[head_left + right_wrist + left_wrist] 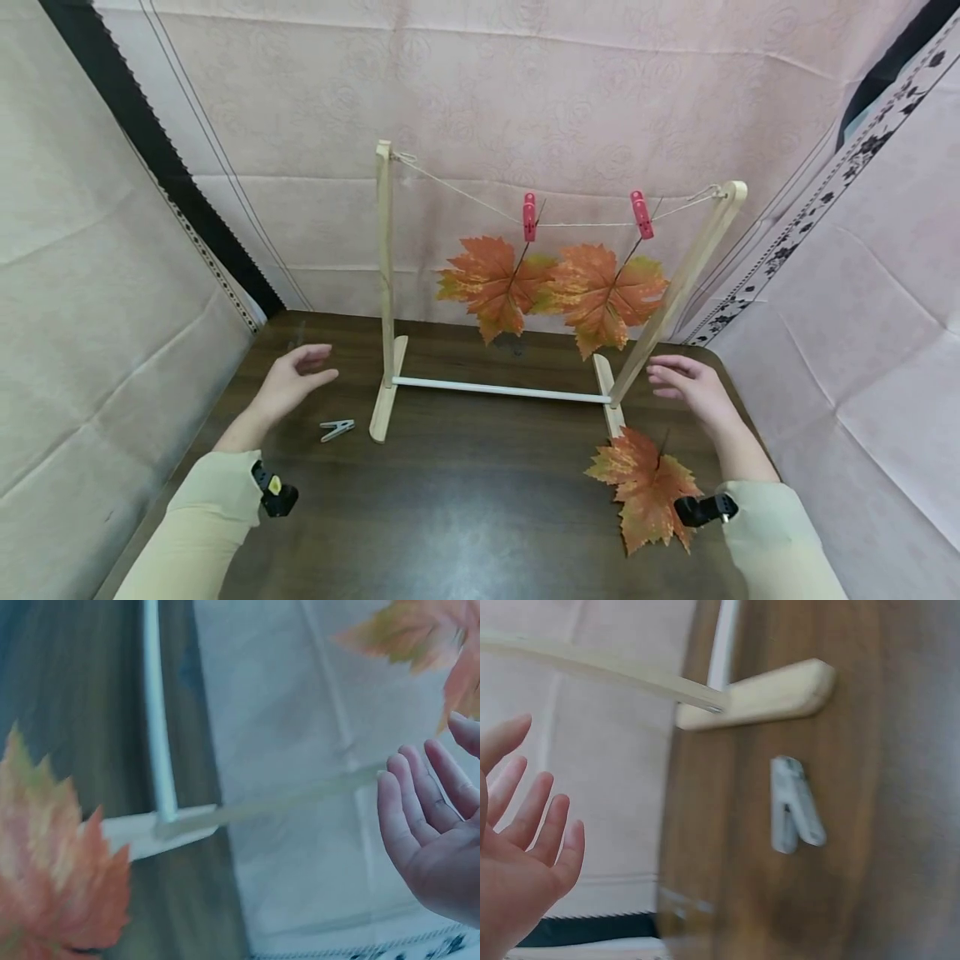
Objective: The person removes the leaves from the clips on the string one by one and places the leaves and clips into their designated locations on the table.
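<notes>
Two orange maple leaves, the left one and the right one, hang side by side from a string. A red clothespin holds the left stem, and another red clothespin holds the right stem. A third leaf lies on the table by the rack's right foot. My left hand hovers with loosely bent fingers and nothing in it, near a grey clothespin on the table. Beside the right post, my right hand is raised, holding nothing.
The string is tied between two wooden posts, left and right. A white rod joins their feet low down. Pale cloth hangs behind and at both sides of the brown table.
</notes>
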Tool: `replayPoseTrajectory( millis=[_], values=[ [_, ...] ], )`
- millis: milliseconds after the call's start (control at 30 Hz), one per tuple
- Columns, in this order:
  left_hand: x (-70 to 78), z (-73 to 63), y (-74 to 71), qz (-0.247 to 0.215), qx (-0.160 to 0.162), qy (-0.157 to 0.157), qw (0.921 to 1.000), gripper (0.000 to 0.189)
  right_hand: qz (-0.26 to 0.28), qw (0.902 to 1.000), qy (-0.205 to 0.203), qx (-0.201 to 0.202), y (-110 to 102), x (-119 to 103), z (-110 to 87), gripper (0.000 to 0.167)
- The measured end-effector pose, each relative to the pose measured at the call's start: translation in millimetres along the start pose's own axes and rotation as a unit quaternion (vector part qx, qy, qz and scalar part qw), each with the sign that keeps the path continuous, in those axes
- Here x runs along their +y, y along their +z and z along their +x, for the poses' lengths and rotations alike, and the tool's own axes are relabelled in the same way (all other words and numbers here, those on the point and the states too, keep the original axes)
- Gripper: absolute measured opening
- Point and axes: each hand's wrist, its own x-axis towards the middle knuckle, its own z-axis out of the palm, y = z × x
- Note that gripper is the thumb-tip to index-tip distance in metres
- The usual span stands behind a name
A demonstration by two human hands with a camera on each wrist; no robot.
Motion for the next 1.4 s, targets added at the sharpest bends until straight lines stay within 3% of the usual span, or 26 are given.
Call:
replayPoseTrajectory(
  millis=[267,467,967,1167,1400],
  values=[
    [49.2,4.3,-12.2,-0.018,-0.012,0.047,0.9987,0.053,0.005,0.9989,-0.046,0.010,21.9,-41.7,4.4,0.011],
    [80.4,7.4,-14.4,-0.021,-0.022,0.075,0.9967,0.054,0.007,0.9976,-0.069,0.002,37.6,-69.0,10.2,0.025],
    [154.8,18.3,-3.0,-0.080,-0.065,0.152,0.9830,0.049,-0.042,0.9931,-0.106,-0.025,73.2,-118.8,26.7,0.039],
    [182.2,29.3,1.6,-0.072,-0.083,0.165,0.9800,0.050,-0.037,0.9943,-0.096,-0.028,79.4,-131.5,34.3,0.040],
    [218.8,42.4,5.2,-0.087,-0.082,0.196,0.9733,0.051,-0.010,0.9950,-0.095,-0.030,86.1,-147.4,47.2,0.046]
  ],
)
